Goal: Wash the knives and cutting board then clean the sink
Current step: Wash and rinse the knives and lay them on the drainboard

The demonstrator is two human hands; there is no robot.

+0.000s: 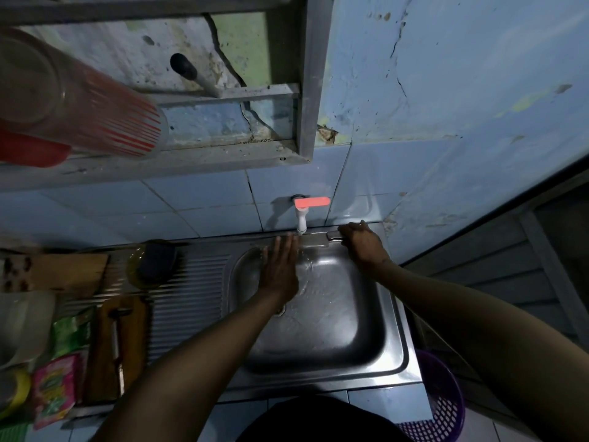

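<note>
So I've got a knife (314, 241) held sideways across the back of the sink (322, 317), right under the white tap (301, 223) with the red lever. My right hand (361, 247) is wrapped round the handle at the right end, up near the sink's back rim. My left hand (280, 267) is laid flat, fingers straight, with the fingertips (283, 242) resting on the blade just left of the tap, so the blade runs between my two hands. Water is splashing in the basin just below it.

The other knife (116, 342) is lying on the wooden cutting board (130, 333) over on the left, on the ribbed drainboard (188, 301), well away from both hands. A dark sponge (157, 258) sits in a yellowish dish behind the board. A purple basket (443, 406) is down on the floor to the right of the sink.
</note>
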